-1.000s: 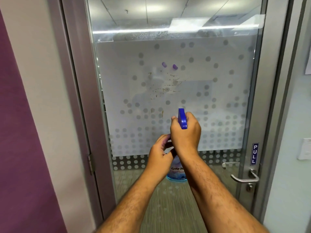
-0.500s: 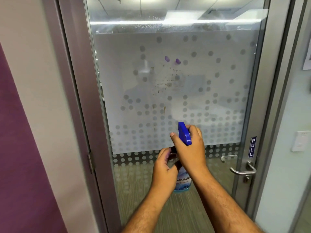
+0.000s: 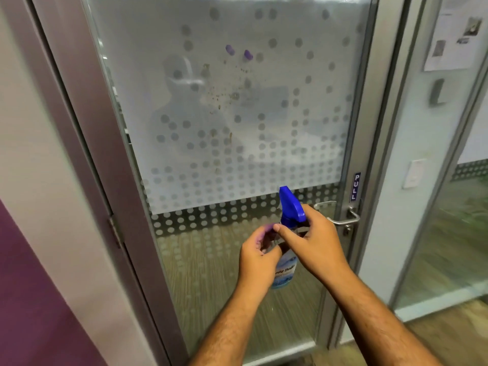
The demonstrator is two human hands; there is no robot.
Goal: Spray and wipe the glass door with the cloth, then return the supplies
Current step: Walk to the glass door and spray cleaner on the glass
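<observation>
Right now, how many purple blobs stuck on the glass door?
2. Both sit high on the frosted panel of the glass door, side by side above the brown splatter: left purple blob, right purple blob. None seems hidden; the hands cover only the lower clear glass.

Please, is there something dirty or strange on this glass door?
Yes. The glass door carries brown specks spattered across the middle of its frosted part, and two purple blobs sit just above them. Neither matches the regular grey dot pattern.
</observation>
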